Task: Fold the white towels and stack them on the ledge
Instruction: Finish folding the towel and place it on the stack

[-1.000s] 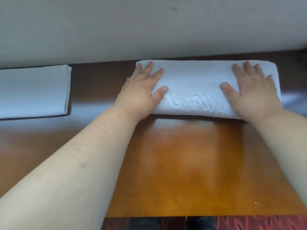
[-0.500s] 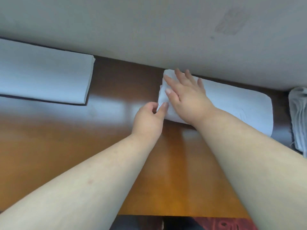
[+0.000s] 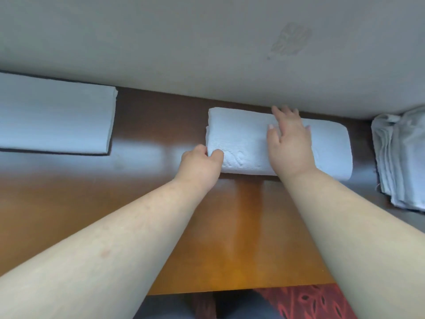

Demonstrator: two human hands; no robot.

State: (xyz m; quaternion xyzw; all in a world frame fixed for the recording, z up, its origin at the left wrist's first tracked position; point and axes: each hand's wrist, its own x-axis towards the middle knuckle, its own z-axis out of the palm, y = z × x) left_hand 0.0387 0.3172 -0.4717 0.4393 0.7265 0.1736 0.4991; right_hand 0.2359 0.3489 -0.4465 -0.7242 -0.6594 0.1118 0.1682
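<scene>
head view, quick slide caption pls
Left hand pinches the folded white towel corner while right hand presses it flat on the wooden ledge.

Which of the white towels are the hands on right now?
The middle folded towel: the left hand pinches its near-left corner, the right hand lies on top. The left towel and right pile lie untouched.

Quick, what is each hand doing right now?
Left hand: fingers curled, pinching the near left corner of the folded white terry towel.
Right hand: open, fingers straight, resting flat on that towel.
</scene>
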